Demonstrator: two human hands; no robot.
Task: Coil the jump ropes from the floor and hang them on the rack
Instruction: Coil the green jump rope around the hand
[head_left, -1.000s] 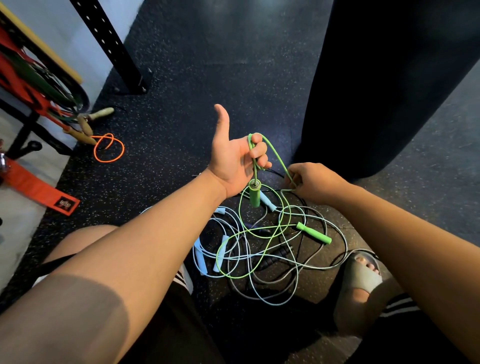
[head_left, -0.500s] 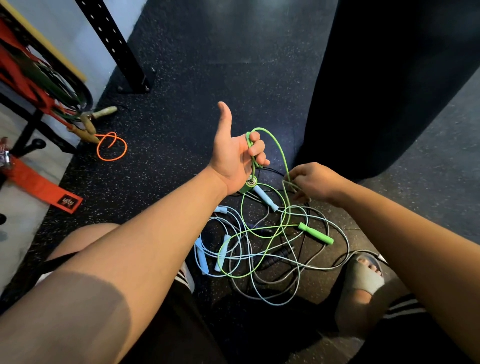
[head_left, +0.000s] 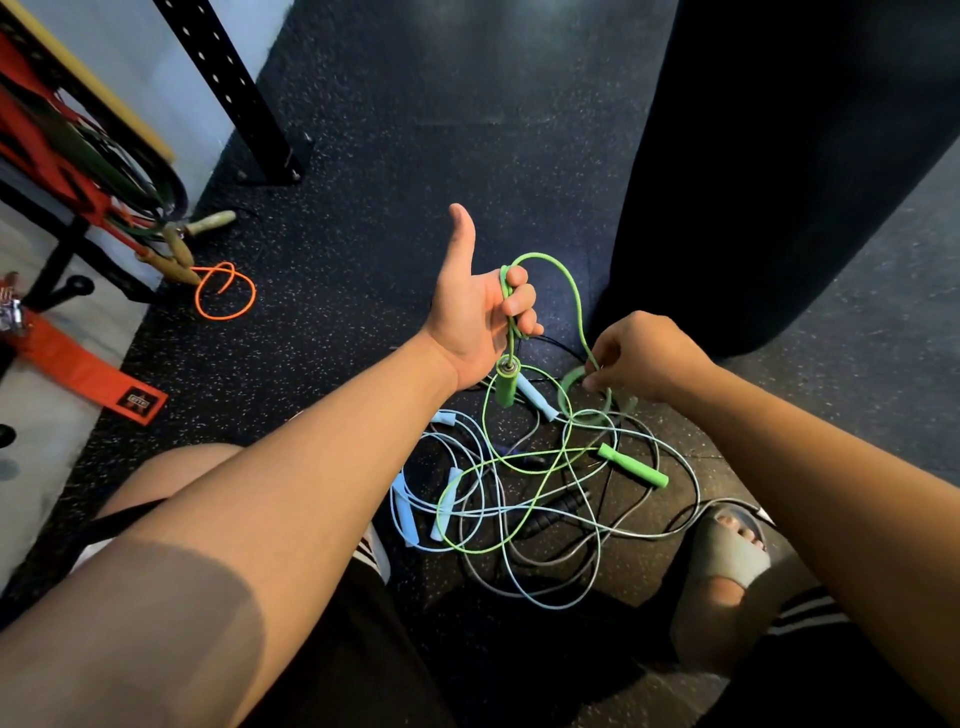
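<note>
At the far left a rack (head_left: 78, 156) with red and black bars carries dark bands, and wooden handles (head_left: 179, 249) lie at its foot on the speckled black floor (head_left: 415, 156), touching an orange rope (head_left: 226, 291) curled in a small loop. A black perforated upright (head_left: 234, 88) stands behind them. Toward the middle, the left hand (head_left: 478, 317) is raised palm-up above the floor with the thumb pointing up and the fingers curled round several turns of the green jump rope (head_left: 537, 254). One green handle (head_left: 505, 387) dangles just under the heel of that palm. From the curled fingers the rope arcs up and over to the right and comes down into the right hand (head_left: 644, 356), which is lower and near the floor, pinching the cord between thumb and fingertips. A small loop beside that pinch is blurred. Below and between the two hands the rest of the green rope lies on the floor, tangled with pale blue jump ropes (head_left: 405, 514) and a black rope (head_left: 550, 512). Its second green handle (head_left: 631, 465) rests on the floor under the right wrist. Right of the hands a large dark punching bag (head_left: 779, 156) stands, and a foot in a grey sandal (head_left: 727, 551) is planted at the edge of the tangle.
</note>
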